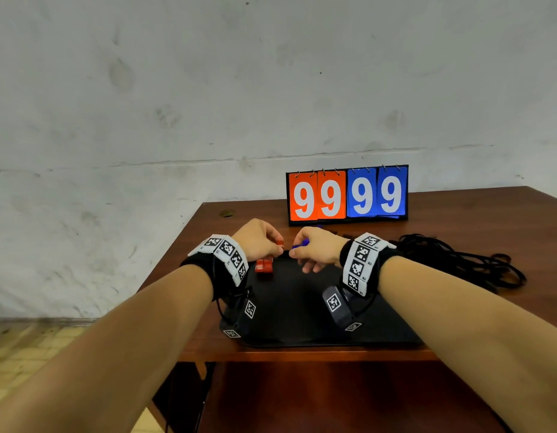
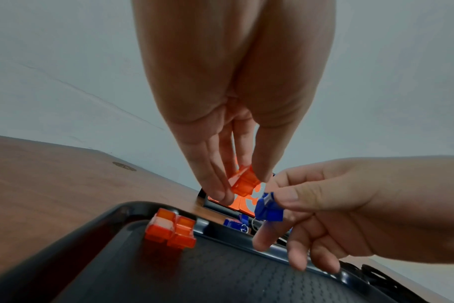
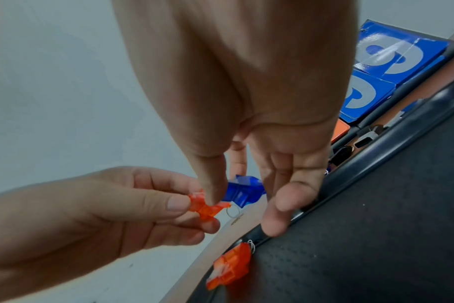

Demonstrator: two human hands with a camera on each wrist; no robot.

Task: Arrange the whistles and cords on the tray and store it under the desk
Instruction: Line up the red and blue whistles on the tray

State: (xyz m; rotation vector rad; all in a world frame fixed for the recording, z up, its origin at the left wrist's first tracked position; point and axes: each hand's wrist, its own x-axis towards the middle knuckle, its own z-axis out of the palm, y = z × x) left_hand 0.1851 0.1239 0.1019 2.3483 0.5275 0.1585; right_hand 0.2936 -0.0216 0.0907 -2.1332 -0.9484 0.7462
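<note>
A black tray lies on the brown desk in front of me. Two orange whistles sit side by side in its far left corner. My left hand pinches a third orange whistle just above that corner. My right hand pinches a blue whistle right beside it, over the tray's far rim. More blue whistles lie on the desk behind the rim. A pile of black cords lies right of the tray.
A flip scoreboard reading 9999 in orange and blue stands at the back of the desk against the grey wall. The desk's left edge runs close to the tray. Tiled floor shows at lower left.
</note>
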